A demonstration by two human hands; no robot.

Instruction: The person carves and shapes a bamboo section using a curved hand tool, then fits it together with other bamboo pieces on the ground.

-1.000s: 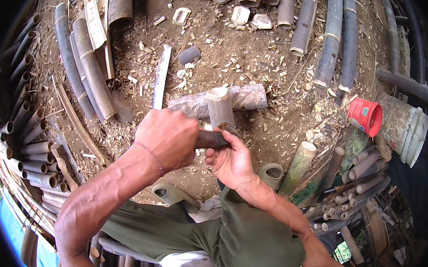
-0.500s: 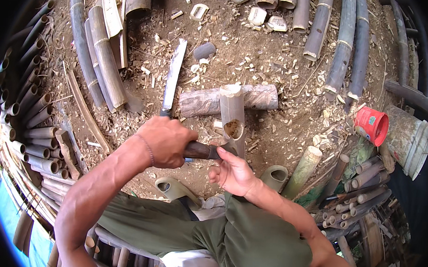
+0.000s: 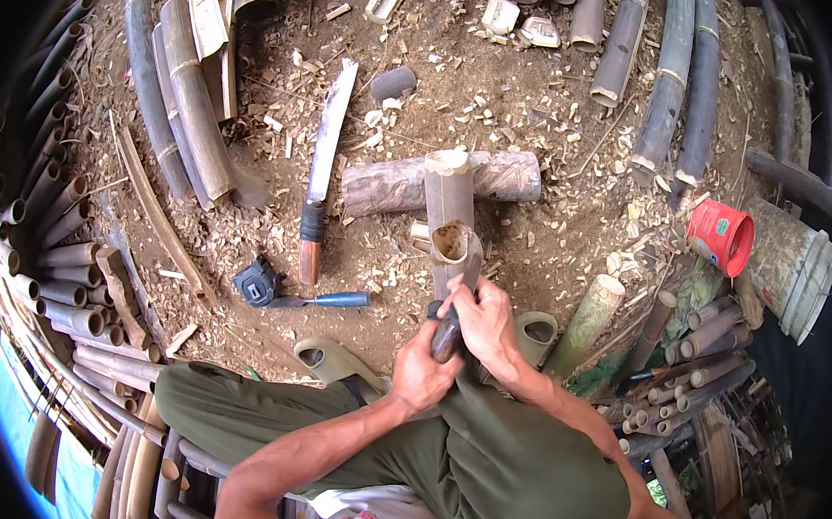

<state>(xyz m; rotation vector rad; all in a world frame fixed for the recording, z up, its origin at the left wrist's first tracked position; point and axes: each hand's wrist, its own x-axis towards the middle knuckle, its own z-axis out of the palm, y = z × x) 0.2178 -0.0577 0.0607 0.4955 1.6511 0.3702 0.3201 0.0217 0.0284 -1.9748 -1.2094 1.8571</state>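
Observation:
My left hand point(image 3: 424, 374) is wrapped round the dark handle point(image 3: 447, 339) of a short tool, held low in front of my knees. The tool's working end is hidden by my fingers. Just to its right, my right hand point(image 3: 490, 327) has its fingers bent in at the near end of a bamboo tube point(image 3: 450, 190); what they grip is hidden. That tube rests across a short log point(image 3: 383, 185), and an open hollow shows in its near part. On the ground to the left lie a machete point(image 3: 329, 138), a blue-handled tool point(image 3: 338, 298) and a dark tape measure point(image 3: 257, 282).
Bamboo poles point(image 3: 191, 99) lie at left, with more poles point(image 3: 665, 84) at right. Stacked bamboo tubes point(image 3: 69, 255) line the left edge. A red tub point(image 3: 721, 237) and a grey bucket point(image 3: 791, 271) stand at right. Wood chips litter the ground. Green slippers point(image 3: 336, 362) are near my knees.
My left hand has come right and down with the dark handle, which now points more upright. The right hand has moved up and right toward the tube. The tape measure and blue-handled tool are uncovered.

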